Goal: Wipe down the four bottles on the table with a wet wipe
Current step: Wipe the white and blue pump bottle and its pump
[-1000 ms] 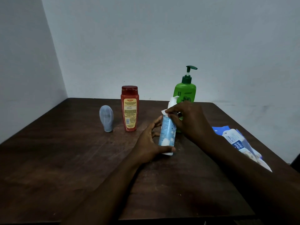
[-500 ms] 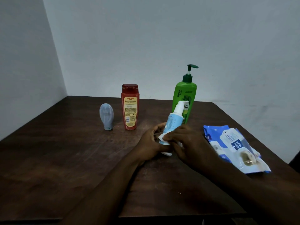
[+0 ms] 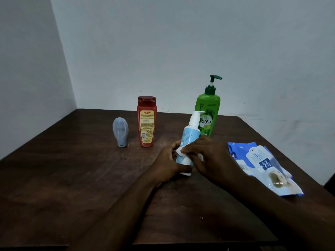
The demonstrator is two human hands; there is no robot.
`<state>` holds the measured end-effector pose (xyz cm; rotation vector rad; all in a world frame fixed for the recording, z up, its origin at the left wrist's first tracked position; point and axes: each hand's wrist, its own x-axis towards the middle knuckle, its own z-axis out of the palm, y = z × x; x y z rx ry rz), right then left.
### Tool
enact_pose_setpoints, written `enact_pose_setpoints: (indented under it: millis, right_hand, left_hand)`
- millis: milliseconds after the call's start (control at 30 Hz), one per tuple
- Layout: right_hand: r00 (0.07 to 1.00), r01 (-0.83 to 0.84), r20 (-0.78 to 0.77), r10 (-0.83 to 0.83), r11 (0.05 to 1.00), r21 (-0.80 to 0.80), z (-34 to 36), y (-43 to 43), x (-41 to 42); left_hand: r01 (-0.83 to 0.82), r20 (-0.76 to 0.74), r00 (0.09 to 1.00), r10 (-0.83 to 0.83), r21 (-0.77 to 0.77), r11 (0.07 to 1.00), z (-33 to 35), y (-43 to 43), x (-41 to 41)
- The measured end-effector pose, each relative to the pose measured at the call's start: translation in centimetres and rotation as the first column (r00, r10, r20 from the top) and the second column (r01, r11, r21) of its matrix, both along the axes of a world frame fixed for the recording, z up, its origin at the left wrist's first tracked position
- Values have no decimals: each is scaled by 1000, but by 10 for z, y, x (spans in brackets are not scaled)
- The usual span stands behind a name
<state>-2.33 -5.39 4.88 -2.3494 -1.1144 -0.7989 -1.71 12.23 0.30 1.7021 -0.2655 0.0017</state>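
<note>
Head: left hand (image 3: 167, 163) grips blue bottle (image 3: 189, 134), right hand (image 3: 208, 156) pinches wet wipe (image 3: 178, 151); we judge red bottle (image 3: 146, 122), grey bottle (image 3: 120, 131), green bottle (image 3: 208, 113) pending.

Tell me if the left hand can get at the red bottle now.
Probably yes: only bare table lies between the left hand and the red bottle, though that hand holds the blue pump bottle and must let go first.
</note>
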Motion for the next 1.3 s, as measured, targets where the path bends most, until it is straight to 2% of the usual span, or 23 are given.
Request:
enact_pose_setpoints:
  millis: [167, 367, 633, 733, 833, 900, 1100, 1300]
  right_hand:
    - [998, 66, 13, -67, 994, 82, 16, -2, 16]
    - [992, 126, 6, -129, 975, 181, 32, -8, 26]
    - [988, 139, 30, -150, 962, 233, 25, -8, 13]
    - [989, 131, 55, -140, 980, 150, 5, 0, 1]
    - [1000, 19, 22, -19, 1000, 5, -23, 6, -12]
    - [1000, -16, 1, 16, 1000, -11, -32, 3, -16]
    - [999, 22, 38, -24, 999, 43, -18, -2, -11]
    - [988, 135, 44, -150, 959, 250, 13, -19, 14]
  left_hand:
    - [-17, 4, 1000, 17, 60, 998, 2, 1, -2]
    - [52, -18, 998, -53, -45, 998, 2, 0, -2]
    - [130, 22, 991, -130, -4, 991, 4, 0, -5]
    - [142, 46, 989, -140, -24, 990, 3, 0, -7]
    - [158, 69, 986, -152, -83, 984, 3, -2, -8]
    - [170, 82, 983, -163, -77, 982, 3, -2, -8]
    - [178, 41, 984, -176, -82, 981, 2, -4, -7]
    - [150, 52, 987, -149, -4, 989, 4, -4, -8]
